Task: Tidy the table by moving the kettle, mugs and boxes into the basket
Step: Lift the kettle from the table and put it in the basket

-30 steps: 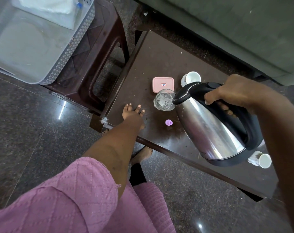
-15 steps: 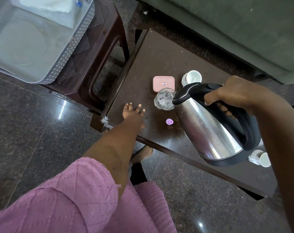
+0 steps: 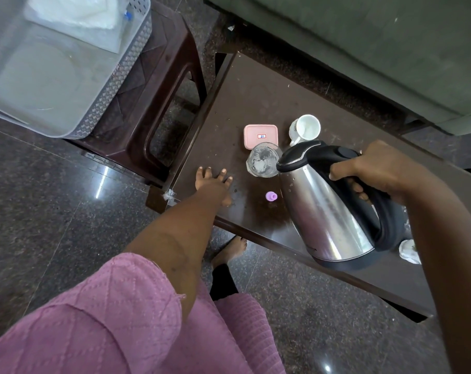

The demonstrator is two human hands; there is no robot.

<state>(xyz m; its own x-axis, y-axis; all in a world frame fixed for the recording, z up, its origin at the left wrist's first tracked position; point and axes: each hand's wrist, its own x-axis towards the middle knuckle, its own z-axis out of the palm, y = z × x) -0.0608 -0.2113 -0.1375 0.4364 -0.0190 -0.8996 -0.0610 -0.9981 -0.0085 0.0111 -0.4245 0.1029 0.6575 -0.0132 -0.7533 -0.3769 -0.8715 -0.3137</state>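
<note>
Head view | right hand (image 3: 385, 168) grips kettle (image 3: 328, 211) handle | left hand (image 3: 214, 184) flat on table (image 3: 256, 90)

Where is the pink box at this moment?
In the head view the pink box lies flat on the dark table, just beyond the glass jar and left of the white mug.

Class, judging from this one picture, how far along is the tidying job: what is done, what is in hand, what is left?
Done: nothing certain; the basket on the stool holds only pale, blurred contents. In hand: the right hand grips the kettle by its handle, tilted above the table; the left hand rests flat there. Left: the pink box, clear container and two mugs.
</note>
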